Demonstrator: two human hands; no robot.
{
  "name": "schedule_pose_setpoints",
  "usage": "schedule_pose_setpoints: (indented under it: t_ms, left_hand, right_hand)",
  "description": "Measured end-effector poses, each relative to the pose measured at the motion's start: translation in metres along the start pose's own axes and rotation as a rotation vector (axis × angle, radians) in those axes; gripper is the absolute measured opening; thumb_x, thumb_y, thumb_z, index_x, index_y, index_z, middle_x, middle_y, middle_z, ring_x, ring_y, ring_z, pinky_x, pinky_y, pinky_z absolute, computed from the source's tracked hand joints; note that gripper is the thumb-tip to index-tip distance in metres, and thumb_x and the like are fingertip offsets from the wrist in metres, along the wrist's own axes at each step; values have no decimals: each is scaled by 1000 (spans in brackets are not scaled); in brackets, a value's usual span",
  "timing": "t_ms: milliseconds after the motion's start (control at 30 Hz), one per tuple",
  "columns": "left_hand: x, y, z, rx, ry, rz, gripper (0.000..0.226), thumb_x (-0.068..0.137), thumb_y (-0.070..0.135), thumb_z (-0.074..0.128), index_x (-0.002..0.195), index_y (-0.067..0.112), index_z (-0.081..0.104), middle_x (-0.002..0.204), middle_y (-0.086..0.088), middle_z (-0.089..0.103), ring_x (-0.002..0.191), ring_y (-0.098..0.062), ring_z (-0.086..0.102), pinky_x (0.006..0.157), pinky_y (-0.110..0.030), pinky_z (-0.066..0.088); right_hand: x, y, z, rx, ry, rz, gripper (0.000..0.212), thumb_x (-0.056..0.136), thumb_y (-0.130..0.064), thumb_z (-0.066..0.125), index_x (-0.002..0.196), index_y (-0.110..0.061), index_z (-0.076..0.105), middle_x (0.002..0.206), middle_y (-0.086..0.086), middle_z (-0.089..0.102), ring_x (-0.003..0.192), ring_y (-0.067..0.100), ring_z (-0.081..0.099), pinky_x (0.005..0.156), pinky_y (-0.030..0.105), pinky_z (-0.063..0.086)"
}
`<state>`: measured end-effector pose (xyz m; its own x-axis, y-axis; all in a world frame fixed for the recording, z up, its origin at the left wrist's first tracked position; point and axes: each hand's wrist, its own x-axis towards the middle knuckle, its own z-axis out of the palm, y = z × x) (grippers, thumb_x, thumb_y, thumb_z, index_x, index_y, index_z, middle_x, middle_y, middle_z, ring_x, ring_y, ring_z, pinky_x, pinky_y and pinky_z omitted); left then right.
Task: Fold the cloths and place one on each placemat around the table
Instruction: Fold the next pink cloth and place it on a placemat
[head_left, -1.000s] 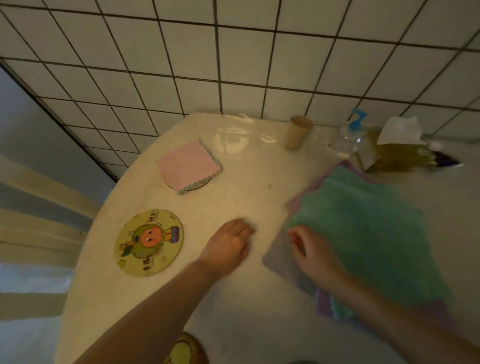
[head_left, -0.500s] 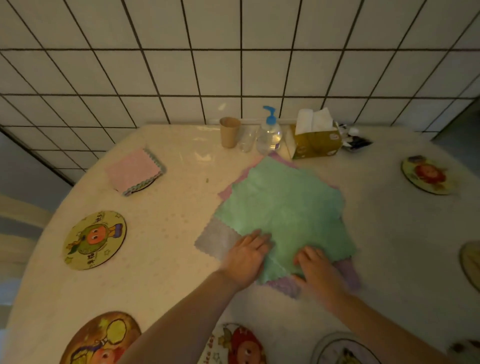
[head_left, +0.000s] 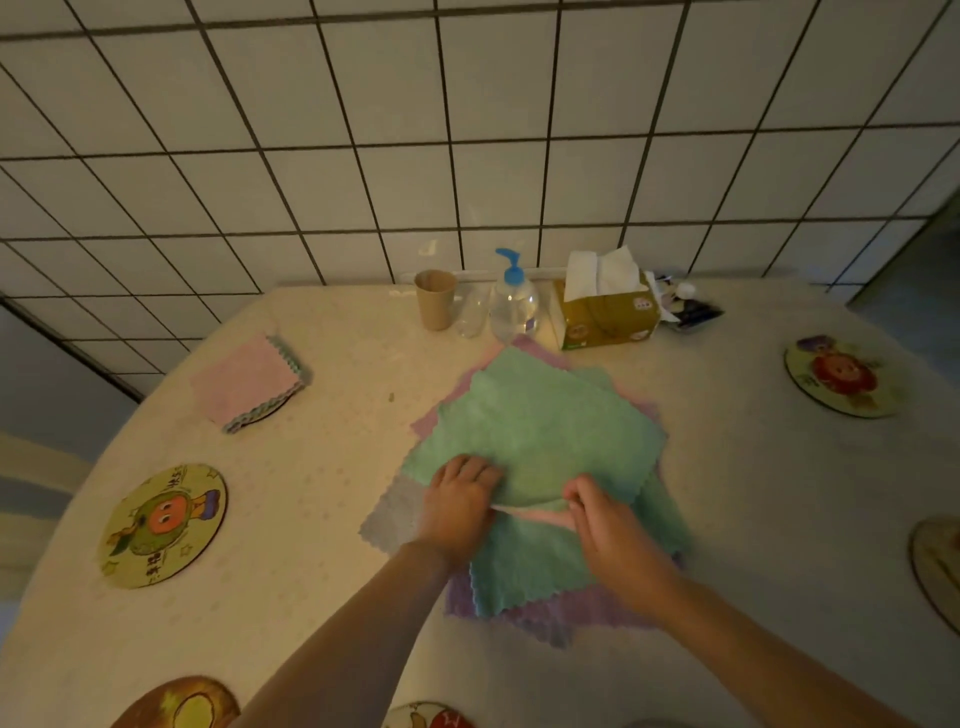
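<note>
A pile of flat cloths lies at the table's middle, with a green cloth (head_left: 540, 431) on top and grey (head_left: 389, 519) and purple (head_left: 561, 618) cloths showing beneath. My left hand (head_left: 460, 501) and my right hand (head_left: 605, 519) both pinch the near edge of the top green cloth and lift it; a pink strip shows under the raised edge. A folded pink cloth (head_left: 247, 379) sits on a placemat at the far left. Round cartoon placemats lie bare at the left (head_left: 163, 525), the far right (head_left: 841, 374) and the near edge (head_left: 176, 701).
Against the tiled wall stand a paper cup (head_left: 435, 305), a clear glass (head_left: 470, 317), a pump bottle (head_left: 511, 306) and a tissue box (head_left: 605, 317). Another placemat (head_left: 935, 566) is cut by the right edge. One more placemat (head_left: 426, 717) peeks in at the bottom.
The view swung from the table's left side to its middle. Both hands went onto the cloth pile, and they now pinch and lift the near edge of the green cloth.
</note>
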<state>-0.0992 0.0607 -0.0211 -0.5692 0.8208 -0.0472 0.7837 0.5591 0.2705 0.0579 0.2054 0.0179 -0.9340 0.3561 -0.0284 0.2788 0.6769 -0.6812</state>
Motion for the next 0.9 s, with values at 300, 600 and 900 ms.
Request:
schedule_pose_setpoints:
  t_ms: [300, 600, 900]
  left_hand:
    - [33, -53, -70, -348, 336, -347, 39, 77, -5, 55, 112, 6, 68, 117, -17, 62, 109, -37, 55, 93, -39, 45]
    - [-49, -81, -177, -453, 678, -366, 49, 81, -17, 46, 124, 1, 59, 125, -12, 58, 118, -24, 49, 97, -7, 24]
    - [-277, -158, -147, -176, 494, -327, 51, 83, -12, 59, 131, 3, 55, 139, -17, 49, 131, -33, 44, 112, -35, 28]
  right_hand:
    - [46, -54, -68, 71, 227, -165, 10, 92, -24, 53, 95, -15, 54, 84, -10, 56, 75, 7, 56, 70, 18, 47]
    - [41, -107, -32, -18, 265, -290, 10, 72, -20, 43, 75, -12, 48, 76, -5, 44, 65, 3, 37, 57, 19, 23]
    - [-28, -176, 84, -138, -42, -383, 14, 78, -1, 56, 75, -13, 49, 81, -4, 44, 78, 16, 48, 63, 25, 30]
